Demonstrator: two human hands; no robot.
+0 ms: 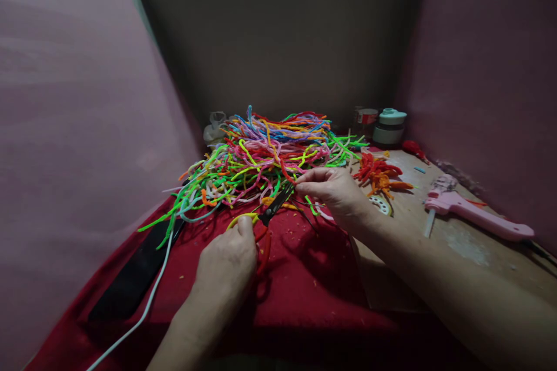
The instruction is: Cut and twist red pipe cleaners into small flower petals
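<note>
The left hand [228,255] clamps one pair of scissors [273,208] by its handle, seemingly to steer the blades, below a pile of chenille stems [300,134] too many to count, while the right hand [333,188] pinches one red stem [285,173] near the blade tips, apparently steadying it, left of one pink hot-glue gun [481,218].

No words, numbers, brands or signs can be read. Toward the back right of the bench [313,301], a clear container [360,129] shows a small red-and-white patch [368,116], possibly a label; any print on it is too small and dim to make out.
</note>
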